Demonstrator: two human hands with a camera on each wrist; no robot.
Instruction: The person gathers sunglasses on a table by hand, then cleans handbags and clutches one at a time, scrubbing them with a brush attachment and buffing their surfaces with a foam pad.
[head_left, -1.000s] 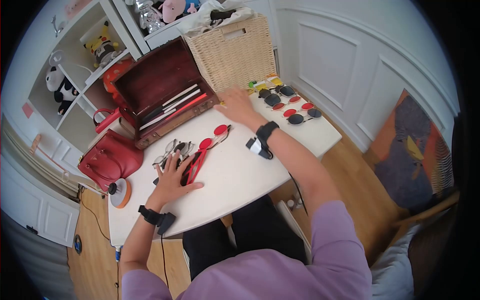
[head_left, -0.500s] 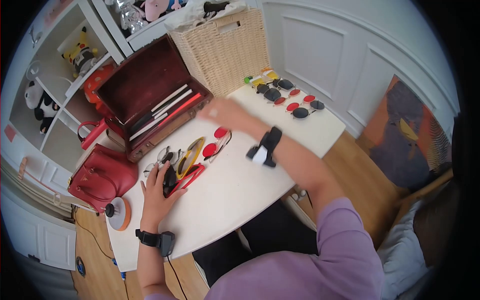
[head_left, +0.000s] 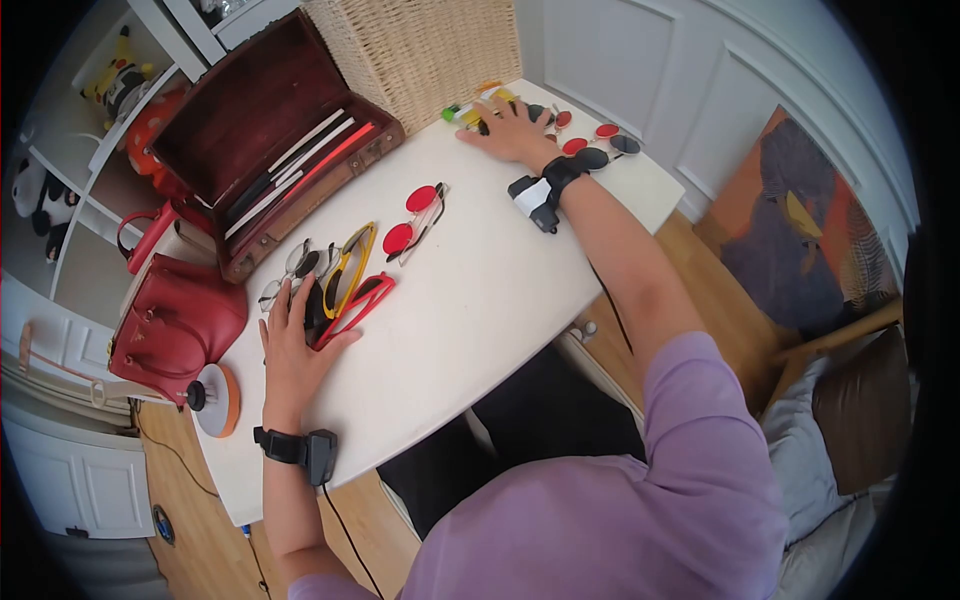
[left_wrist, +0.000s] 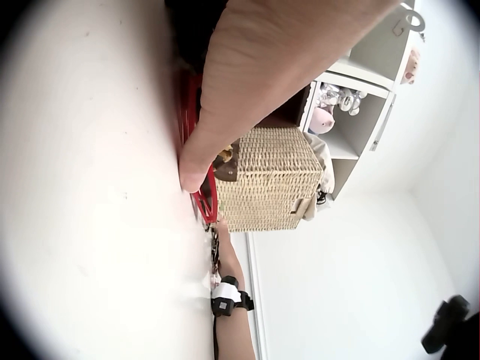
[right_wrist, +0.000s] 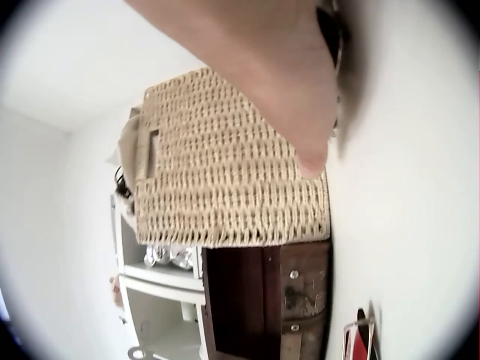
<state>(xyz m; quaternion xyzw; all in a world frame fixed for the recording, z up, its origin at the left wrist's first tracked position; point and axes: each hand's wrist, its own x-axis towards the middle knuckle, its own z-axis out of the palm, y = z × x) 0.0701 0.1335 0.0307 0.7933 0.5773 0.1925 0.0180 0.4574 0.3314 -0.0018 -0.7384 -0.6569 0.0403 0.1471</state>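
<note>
On the left side of the white table, my left hand (head_left: 293, 362) rests with spread fingers beside a cluster of glasses: red-framed glasses (head_left: 366, 297), yellow-framed glasses (head_left: 338, 289) and clear ones (head_left: 296, 258). In the left wrist view the thumb touches the table by the red frame (left_wrist: 204, 206). My right hand (head_left: 512, 133) lies with fingers spread over the sunglasses at the table's far end, partly hiding dark and yellow-lensed pairs. Red-lensed glasses (head_left: 398, 240) lie between the hands. Whether the right fingers touch a pair cannot be told.
Behind the table's middle is an open brown case (head_left: 300, 197) holding long white, black and red items. A wicker basket (head_left: 420, 60) stands beyond it. At the left are a red handbag (head_left: 190, 310) and an orange-edged round object (head_left: 232, 400). More red- and dark-lensed sunglasses (head_left: 592, 158) lie far right.
My right hand has moved from near the case to the sunglasses at the far end. Yellow-framed glasses now show beside the red ones. The left hand stays by the cluster; the head view has shifted.
</note>
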